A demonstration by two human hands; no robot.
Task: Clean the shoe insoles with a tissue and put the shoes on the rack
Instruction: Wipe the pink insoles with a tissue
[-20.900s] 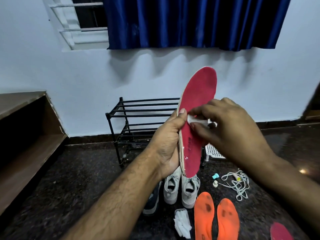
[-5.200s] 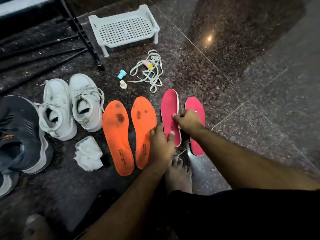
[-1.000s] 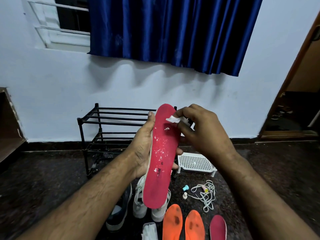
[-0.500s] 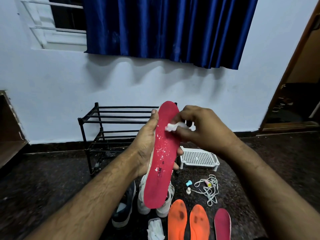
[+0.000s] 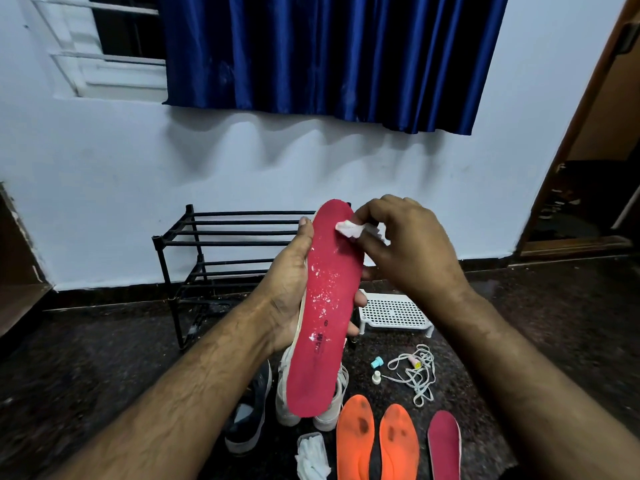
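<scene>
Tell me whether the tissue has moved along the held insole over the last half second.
Yes. The tissue, pinched by the right hand, sits nearer the toe tip of the red insole than before, having slid upward.

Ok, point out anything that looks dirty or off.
White flecks, maybe tissue bits, dot the held red insole. Both orange insoles on the floor carry dark stains. Loose laces lie tangled nearby.

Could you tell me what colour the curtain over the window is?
Deep blue curtain, shown in the head view.
</scene>
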